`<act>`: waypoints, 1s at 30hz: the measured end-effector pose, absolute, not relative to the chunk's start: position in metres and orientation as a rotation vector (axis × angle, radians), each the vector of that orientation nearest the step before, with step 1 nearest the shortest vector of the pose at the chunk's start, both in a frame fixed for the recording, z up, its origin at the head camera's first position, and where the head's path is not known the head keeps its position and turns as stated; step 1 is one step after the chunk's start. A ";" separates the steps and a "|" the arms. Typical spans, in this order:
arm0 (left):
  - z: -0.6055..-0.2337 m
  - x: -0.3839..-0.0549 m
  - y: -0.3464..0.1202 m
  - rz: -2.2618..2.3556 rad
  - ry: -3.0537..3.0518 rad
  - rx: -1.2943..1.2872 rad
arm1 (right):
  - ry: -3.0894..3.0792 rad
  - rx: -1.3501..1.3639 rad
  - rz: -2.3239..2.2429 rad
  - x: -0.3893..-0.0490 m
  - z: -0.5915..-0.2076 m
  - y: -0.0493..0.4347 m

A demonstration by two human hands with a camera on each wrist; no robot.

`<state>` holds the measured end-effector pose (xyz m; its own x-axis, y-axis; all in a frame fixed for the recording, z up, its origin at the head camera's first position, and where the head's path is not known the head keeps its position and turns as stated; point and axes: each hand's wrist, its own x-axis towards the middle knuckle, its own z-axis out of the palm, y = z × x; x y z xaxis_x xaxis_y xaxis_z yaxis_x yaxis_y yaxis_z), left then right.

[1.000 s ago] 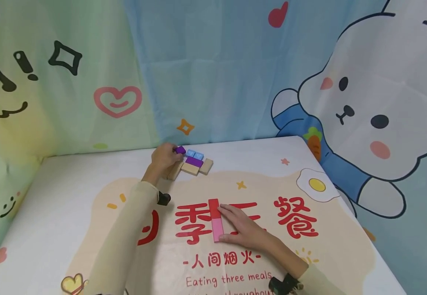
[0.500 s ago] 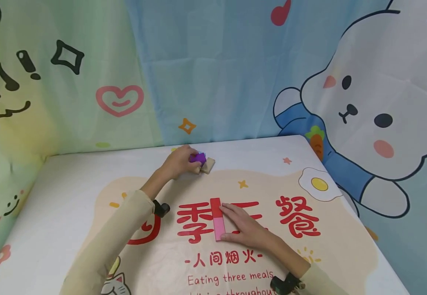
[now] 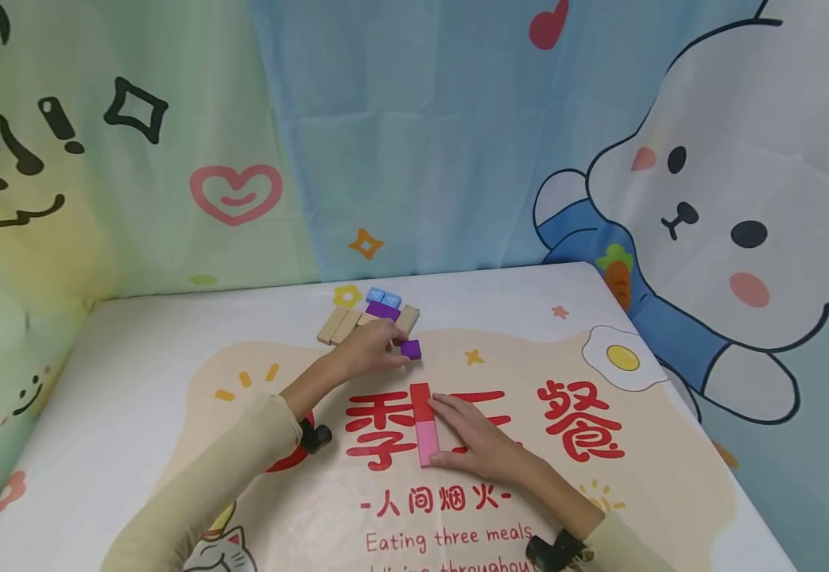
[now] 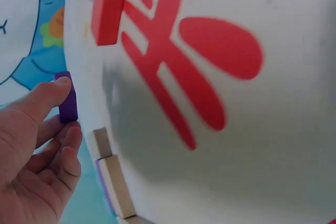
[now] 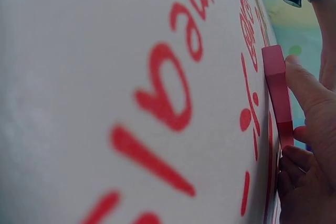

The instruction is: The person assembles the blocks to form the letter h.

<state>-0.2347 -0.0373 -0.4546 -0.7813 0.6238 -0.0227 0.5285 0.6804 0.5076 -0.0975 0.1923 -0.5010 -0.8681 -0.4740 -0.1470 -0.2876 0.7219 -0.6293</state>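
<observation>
The tan blocks [image 3: 333, 324] look like bare wood, pale and matt. The purple block [image 4: 68, 103] is smooth and painted-looking, as are the red block [image 3: 421, 401] and pink block [image 3: 425, 445], with a dull satin finish. The table cover [image 3: 135, 381] is smooth, with a faint sheen; the backdrop [image 3: 414, 143] is softly creased cloth. Matt cloth sleeves [image 3: 207, 469] meet black, plastic-looking wrist cameras [image 3: 557, 550].

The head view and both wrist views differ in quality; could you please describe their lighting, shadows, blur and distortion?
Head view: fairly even light, soft shadow beside the left sleeve, purple block small but distinct; left wrist view: dimmer, broad grey shadow across the tablecloth, whose edge looks bowed; right wrist view: nearest red lettering blurred, tablecloth edge curved, pink block clearer.
</observation>
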 end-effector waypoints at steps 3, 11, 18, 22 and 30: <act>-0.461 -0.231 -0.035 0.715 2.672 0.922 | 2.626 -0.596 -0.895 -0.098 -0.501 0.193; -0.472 -0.225 -0.035 0.745 2.538 0.845 | 2.611 -0.591 -0.911 -0.096 -0.500 0.192; -0.477 -0.225 -0.035 0.728 2.536 0.893 | 2.611 -0.601 -0.911 -0.097 -0.499 0.193; -0.479 -0.226 -0.036 0.719 2.536 0.902 | 2.611 -0.603 -0.909 -0.098 -0.499 0.193; -0.483 -0.228 -0.042 0.719 2.528 0.976 | 2.608 -0.605 -0.912 -0.098 -0.499 0.193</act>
<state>-0.2283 -0.0418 -0.4835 -0.7082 0.6949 -0.1252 0.5250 0.6367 0.5648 -0.0981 0.1933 -0.4993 -0.8619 -0.4843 -0.1501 -0.2853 0.7080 -0.6460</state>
